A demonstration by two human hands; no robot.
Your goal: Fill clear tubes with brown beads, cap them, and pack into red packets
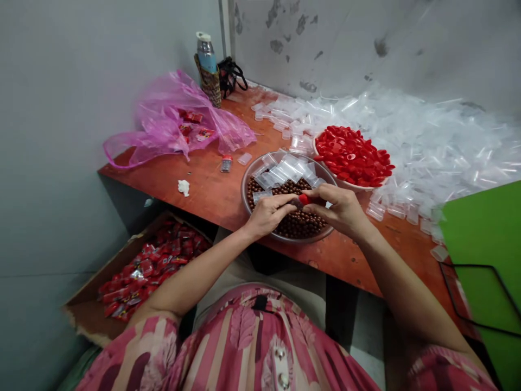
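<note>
"Over the metal bowl [243,190] at the front edge of the tabletop [211,201], grip status?"

"Right hand [340,209] pinches a red cap [304,199]; left hand [266,214] curls against it, hold unclear."

"Risk?"

"A slipped pinch could drop the cap among the brown beads [287,222]."

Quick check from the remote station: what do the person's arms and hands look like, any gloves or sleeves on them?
The left hand and right hand are bare, with no gloves, and the forearms are uncovered. The left sleeve and right sleeve are short, in a pink floral print with darker red patches.
</note>
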